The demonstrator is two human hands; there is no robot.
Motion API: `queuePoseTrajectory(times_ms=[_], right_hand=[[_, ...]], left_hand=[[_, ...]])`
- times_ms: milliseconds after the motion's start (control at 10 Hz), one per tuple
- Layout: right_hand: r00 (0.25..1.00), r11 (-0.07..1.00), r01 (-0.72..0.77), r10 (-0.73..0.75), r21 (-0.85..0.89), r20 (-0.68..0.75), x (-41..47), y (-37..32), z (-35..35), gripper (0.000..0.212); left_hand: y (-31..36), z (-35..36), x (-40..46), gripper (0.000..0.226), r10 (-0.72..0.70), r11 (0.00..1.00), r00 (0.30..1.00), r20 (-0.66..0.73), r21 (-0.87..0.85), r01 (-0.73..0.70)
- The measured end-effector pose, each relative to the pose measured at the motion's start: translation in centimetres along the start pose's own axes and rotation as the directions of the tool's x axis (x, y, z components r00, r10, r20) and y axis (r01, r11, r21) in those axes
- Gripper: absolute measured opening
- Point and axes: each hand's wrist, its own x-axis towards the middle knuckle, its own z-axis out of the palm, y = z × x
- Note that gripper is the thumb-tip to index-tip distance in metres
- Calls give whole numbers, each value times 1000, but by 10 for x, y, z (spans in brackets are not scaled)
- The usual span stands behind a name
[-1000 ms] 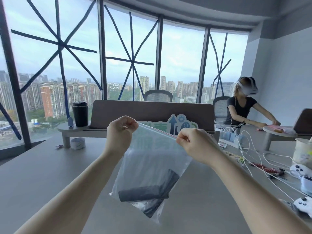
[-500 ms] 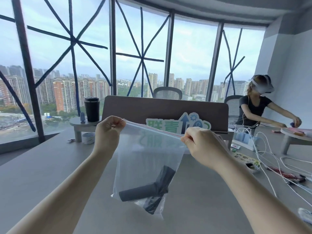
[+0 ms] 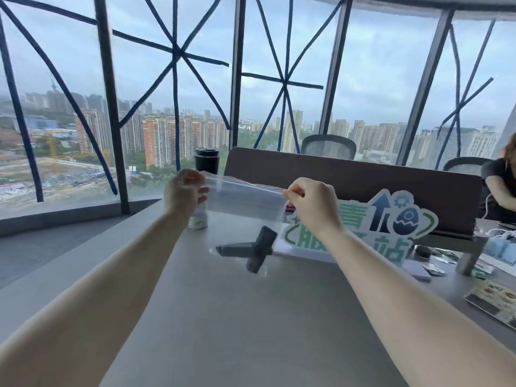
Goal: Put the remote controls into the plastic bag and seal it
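Observation:
A clear plastic bag [image 3: 245, 208] hangs in the air above the grey table [image 3: 223, 317], held by its top strip. My left hand [image 3: 184, 192] pinches the left end of the strip and my right hand [image 3: 312, 203] pinches the right end. Two dark remote controls [image 3: 251, 250] lie crossed at the bottom of the bag. The strip between my hands looks flat and straight; whether it is pressed closed along its whole length I cannot tell.
A black cup [image 3: 206, 160] and a small white roll [image 3: 197, 220] stand behind the bag. A brown divider [image 3: 363, 180] with a green and blue sign [image 3: 391, 224] runs across the desk. Papers and cables lie at the right, where another person's arm [image 3: 499, 188] shows.
My head has turned left, so the scene shifted right. The bag was carried farther out and higher, and my hands have moved closer together along the top strip.

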Motion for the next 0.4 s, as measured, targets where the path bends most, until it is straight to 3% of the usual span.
queuePoseTrajectory(times_ms=[100, 300, 400], right_hand=[[995, 999, -11, 8, 34, 101, -18, 3, 39, 18], [880, 992, -118, 121, -36, 459, -88, 27, 84, 15], [845, 983, -182, 144, 23, 515, -114, 30, 71, 14]], left_hand=[[-33, -30, 4, 24, -39, 999, 998, -47, 6, 39], [-117, -79, -32, 19, -175, 973, 984, -44, 146, 180], [-129, -91, -62, 4, -186, 939, 979, -77, 279, 200]])
